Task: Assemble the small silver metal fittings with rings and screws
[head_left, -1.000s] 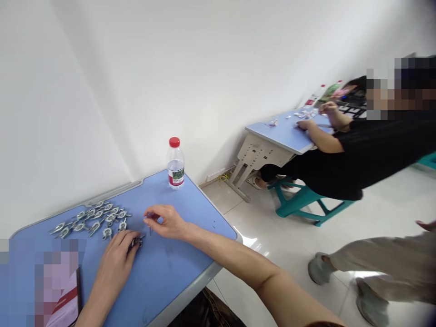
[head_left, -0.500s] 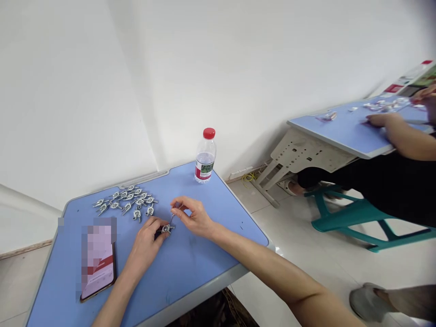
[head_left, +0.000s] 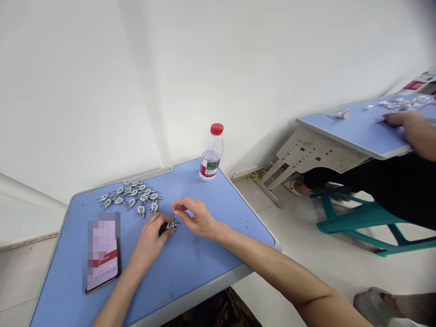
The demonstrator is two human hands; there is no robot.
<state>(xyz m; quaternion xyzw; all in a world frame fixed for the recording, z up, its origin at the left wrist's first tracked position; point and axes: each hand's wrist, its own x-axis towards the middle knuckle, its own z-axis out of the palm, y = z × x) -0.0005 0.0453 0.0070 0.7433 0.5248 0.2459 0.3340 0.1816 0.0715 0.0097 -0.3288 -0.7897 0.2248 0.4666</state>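
Note:
My left hand [head_left: 152, 232] is closed on a small silvery metal clamp [head_left: 171, 225], held low over the blue tabletop [head_left: 218, 259]. Something dark shows between its fingers beside the clamp. My right hand [head_left: 195, 218] pinches a small screwdriver [head_left: 175, 218] with a thin shaft that points down at the clamp. Its handle is mostly hidden by the fingers, and whether the tip sits in a screw I cannot tell. Beyond my left hand lies a loose group of similar metal clamps [head_left: 132, 192], several of them close together.
A phone [head_left: 106, 268], partly blurred out, lies left of my left forearm. Near the table's far right corner stands a water bottle [head_left: 210, 156] with a red cap. Further right, a co-worker's hand [head_left: 397, 119] is over another blue table [head_left: 368, 131], beside a green stool [head_left: 361, 213].
The whole view has shifted slightly, so the table things appear a little further right. Both hands keep their hold, and the right fingers now cover more of the screwdriver handle.

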